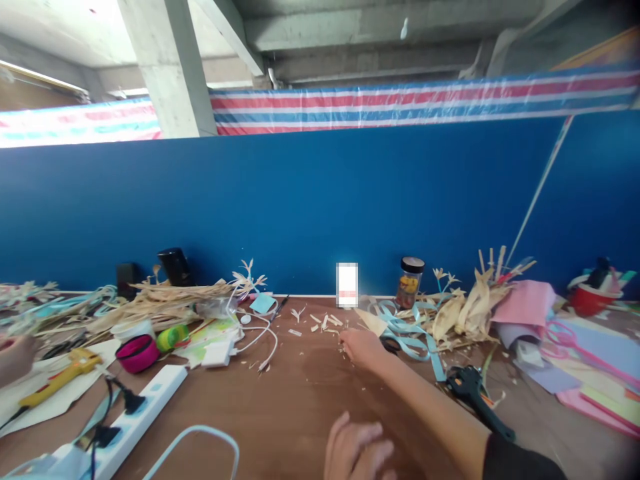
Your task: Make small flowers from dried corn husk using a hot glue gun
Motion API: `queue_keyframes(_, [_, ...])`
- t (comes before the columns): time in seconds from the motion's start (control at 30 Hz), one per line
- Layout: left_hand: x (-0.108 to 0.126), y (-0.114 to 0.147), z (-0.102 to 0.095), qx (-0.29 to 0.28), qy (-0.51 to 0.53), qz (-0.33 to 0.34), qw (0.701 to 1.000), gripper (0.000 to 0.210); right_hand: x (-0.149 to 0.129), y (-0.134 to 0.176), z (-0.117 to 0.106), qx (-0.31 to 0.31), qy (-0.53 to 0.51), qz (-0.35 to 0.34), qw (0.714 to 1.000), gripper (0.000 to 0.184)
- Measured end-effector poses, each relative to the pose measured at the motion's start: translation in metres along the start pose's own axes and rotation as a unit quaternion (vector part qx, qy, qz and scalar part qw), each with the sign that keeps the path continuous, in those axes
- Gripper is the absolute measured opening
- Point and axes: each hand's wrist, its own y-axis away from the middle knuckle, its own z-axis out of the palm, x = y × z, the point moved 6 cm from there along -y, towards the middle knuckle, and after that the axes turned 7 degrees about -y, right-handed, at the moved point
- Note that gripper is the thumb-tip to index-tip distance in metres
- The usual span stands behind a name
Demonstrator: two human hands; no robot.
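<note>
My right hand (361, 347) reaches forward onto the brown tabletop, its fingers bent down and drawn together beside a scatter of small pale dried-husk pieces (325, 323). Whatever its fingertips hold, if anything, is hidden. Just beyond the wrist, a black looped handle (390, 345) shows in part. My left hand (357, 450) is low at the bottom edge, slightly blurred, fingers apart and nothing in them. A small husk sprig (298, 313) lies left of the pieces. Light blue ribbon (410, 330) lies in loops right of my right hand.
A black glue gun (473, 393) lies right of my forearm. Left are a white power strip (145, 417), a yellow glue gun (63, 380) and another person's hand (17, 357). Behind stand a lidded jar (410, 283) and a blue partition (300, 207). Dried husks (175, 300) are heaped back left.
</note>
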Motion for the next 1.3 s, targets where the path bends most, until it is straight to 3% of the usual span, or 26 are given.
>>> queue_keyframes(0.1, [-0.005, -0.049, 0.007, -0.024, -0.014, -0.014, 1.000, 0.029, 0.009, -0.016, -0.009, 0.016, -0.005, 0.036, 0.999, 0.023])
queue_keyframes(0.17, [-0.012, -0.065, 0.018, -0.060, -0.029, -0.009, 0.998, 0.036, 0.013, -0.029, -0.011, 0.023, -0.008, 0.063, 0.998, 0.024])
queue_keyframes(0.4, [-0.036, -0.045, 0.038, -0.048, -0.044, 0.034, 0.997, 0.042, 0.027, -0.057, 0.012, 0.014, -0.032, 0.150, 0.988, 0.024])
queue_keyframes(0.5, [-0.042, -0.043, 0.038, -0.055, -0.007, -0.015, 0.998, 0.040, 0.031, -0.058, 0.019, 0.027, -0.064, 0.161, 0.985, 0.023])
queue_keyframes(0.6, [-0.054, -0.046, 0.041, -0.058, 0.095, -0.121, 0.986, 0.032, 0.034, -0.052, 0.017, 0.048, -0.114, 0.163, 0.979, 0.020])
queue_keyframes(0.7, [-0.078, -0.042, 0.051, -0.047, 0.222, -0.285, 0.931, 0.024, 0.030, -0.037, 0.013, 0.054, -0.188, 0.141, 0.970, 0.021])
queue_keyframes(0.8, [-0.107, -0.026, 0.064, -0.009, 0.312, -0.479, 0.820, 0.032, 0.018, -0.013, 0.014, 0.041, -0.279, 0.098, 0.954, 0.018])
queue_keyframes(0.9, [-0.116, -0.020, 0.071, 0.009, 0.390, -0.552, 0.737, 0.042, 0.004, 0.015, 0.019, 0.034, -0.351, 0.069, 0.933, 0.016])
queue_keyframes(1.03, [-0.110, -0.025, 0.073, -0.027, 0.439, -0.524, 0.729, 0.033, -0.009, 0.039, 0.025, 0.039, -0.417, 0.050, 0.907, 0.019])
queue_keyframes(1.17, [-0.112, -0.020, 0.076, -0.036, 0.430, -0.540, 0.723, 0.029, -0.013, 0.048, 0.030, 0.052, -0.490, 0.062, 0.868, 0.017])
queue_keyframes(1.23, [-0.115, -0.016, 0.077, -0.028, 0.430, -0.550, 0.715, 0.030, -0.015, 0.050, 0.032, 0.047, -0.488, 0.067, 0.869, 0.017])
queue_keyframes(1.3, [-0.117, -0.015, 0.077, -0.016, 0.432, -0.558, 0.708, 0.032, -0.016, 0.050, 0.030, 0.032, -0.440, 0.057, 0.896, 0.017])
